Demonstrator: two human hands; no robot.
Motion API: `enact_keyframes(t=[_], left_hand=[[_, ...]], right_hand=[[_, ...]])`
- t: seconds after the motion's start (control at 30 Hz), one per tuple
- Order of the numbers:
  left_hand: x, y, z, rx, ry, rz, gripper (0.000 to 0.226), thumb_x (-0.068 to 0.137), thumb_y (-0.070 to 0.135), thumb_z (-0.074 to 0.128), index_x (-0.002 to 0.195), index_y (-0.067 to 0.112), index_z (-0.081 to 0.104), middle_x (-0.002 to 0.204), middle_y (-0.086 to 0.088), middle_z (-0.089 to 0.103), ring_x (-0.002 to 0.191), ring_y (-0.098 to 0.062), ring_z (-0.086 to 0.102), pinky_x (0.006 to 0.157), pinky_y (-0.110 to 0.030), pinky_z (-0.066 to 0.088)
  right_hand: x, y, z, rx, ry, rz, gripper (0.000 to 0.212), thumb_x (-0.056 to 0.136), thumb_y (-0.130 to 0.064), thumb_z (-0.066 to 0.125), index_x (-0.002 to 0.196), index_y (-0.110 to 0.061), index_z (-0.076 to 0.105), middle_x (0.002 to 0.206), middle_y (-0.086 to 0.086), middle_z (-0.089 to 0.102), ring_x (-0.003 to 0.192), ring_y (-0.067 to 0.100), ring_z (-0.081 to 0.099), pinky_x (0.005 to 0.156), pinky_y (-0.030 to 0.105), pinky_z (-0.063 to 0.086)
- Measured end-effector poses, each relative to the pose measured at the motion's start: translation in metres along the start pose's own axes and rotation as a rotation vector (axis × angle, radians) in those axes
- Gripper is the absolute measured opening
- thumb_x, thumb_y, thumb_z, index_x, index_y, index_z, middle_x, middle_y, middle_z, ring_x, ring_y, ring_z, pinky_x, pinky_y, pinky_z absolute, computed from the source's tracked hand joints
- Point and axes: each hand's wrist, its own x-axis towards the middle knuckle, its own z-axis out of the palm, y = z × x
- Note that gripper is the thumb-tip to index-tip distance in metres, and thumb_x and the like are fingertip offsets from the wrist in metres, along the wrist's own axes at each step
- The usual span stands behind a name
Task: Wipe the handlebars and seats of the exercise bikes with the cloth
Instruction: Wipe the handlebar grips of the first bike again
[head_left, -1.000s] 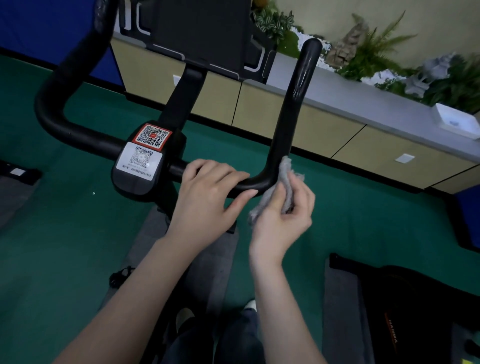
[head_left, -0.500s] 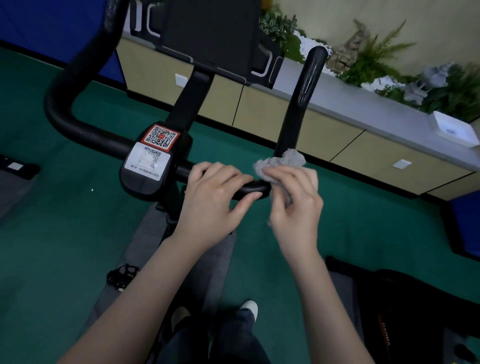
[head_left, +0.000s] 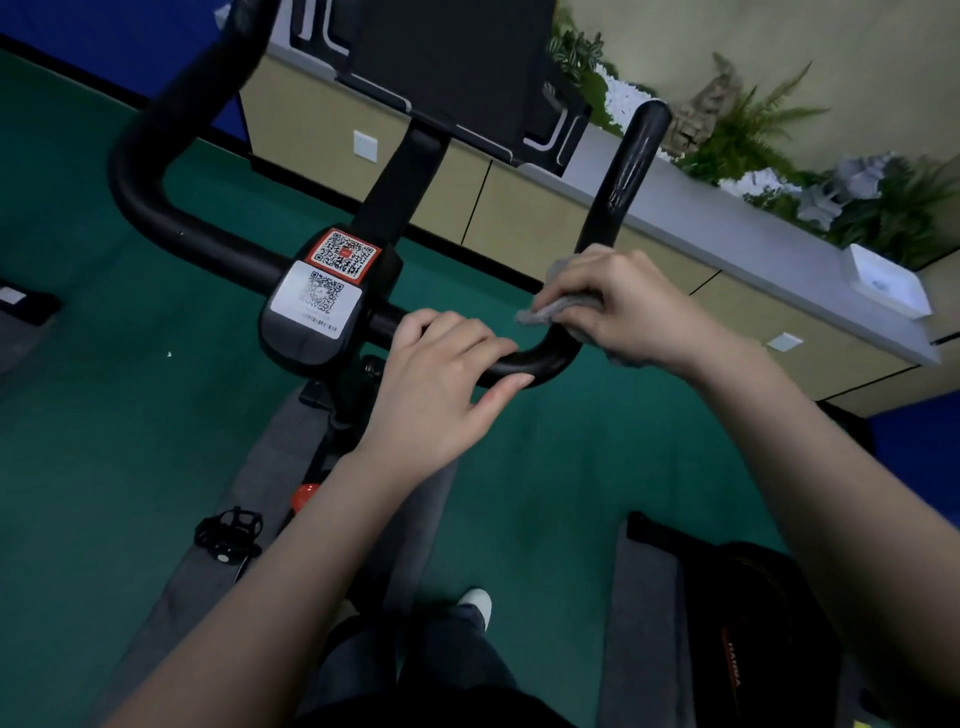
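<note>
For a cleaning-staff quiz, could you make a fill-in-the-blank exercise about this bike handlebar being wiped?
1. The cloth gripped by the right hand is ____ in colour.
2. The left hand grips the handlebar, whose colour is ____.
3. The centre housing bears ____ QR-code stickers.
Missing words: grey; black; two.

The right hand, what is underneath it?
A grey cloth, gripped by the right hand against the bend of the black handlebar. The bar surface beneath cloth and fingers is hidden.
</note>
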Motion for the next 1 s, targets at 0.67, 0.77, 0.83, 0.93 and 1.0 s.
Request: enact_keyframes(t=[0.67,0.77,0.83,0.93,1.0], left_hand=[[0.014,0.041,0.021,0.077,0.068,-0.223,0.033,0.083,0.048,0.062,0.094,0.018,0.073,0.081,0.004,0.067,0.085,-0.020,0.062,0.104,-0.038,0.029],[0.015,0.042,0.022,0.038,0.081,-0.257,0.033,0.082,0.048,0.064,0.096,0.020,0.074,0.081,0.006,0.068,0.085,-0.019,0.061,0.101,-0.036,0.027],[0.015,0.043,0.021,0.024,0.082,-0.274,0.033,0.081,0.049,0.063,0.094,0.021,0.074,0.081,0.007,0.068,0.084,-0.017,0.061,0.100,-0.034,0.026],[0.015,0.045,0.021,0.015,0.088,-0.290,0.031,0.081,0.049,0.062,0.092,0.022,0.074,0.079,0.008,0.067,0.083,-0.017,0.059,0.099,-0.033,0.025],[0.016,0.046,0.021,0.017,0.087,-0.298,0.031,0.081,0.049,0.062,0.091,0.023,0.074,0.079,0.009,0.067,0.082,-0.017,0.059,0.098,-0.033,0.025]], right_hand=[[0.061,-0.001,-0.020,-0.068,-0.593,0.101,0.018,0.088,-0.001,0.053,0.083,-0.011,0.068,0.057,0.003,0.058,0.026,0.010,0.039,0.033,0.016,0.034],[0.071,0.001,-0.021,-0.066,-0.709,0.126,0.018,0.090,-0.003,0.053,0.083,-0.012,0.067,0.050,0.004,0.049,0.029,0.011,0.036,0.036,0.016,0.033],[0.078,0.005,-0.024,-0.110,-0.699,0.133,0.020,0.089,-0.001,0.053,0.083,-0.013,0.067,0.053,0.007,0.052,0.031,0.012,0.038,0.036,0.016,0.032],[0.083,0.009,-0.028,-0.193,-0.637,0.128,0.021,0.089,-0.004,0.053,0.081,-0.017,0.067,0.076,0.012,0.067,0.045,0.017,0.048,0.038,0.019,0.037],[0.079,0.009,-0.027,-0.194,-0.636,0.070,0.022,0.089,-0.004,0.052,0.080,-0.018,0.067,0.072,0.003,0.069,0.038,0.013,0.049,0.036,0.018,0.036]])
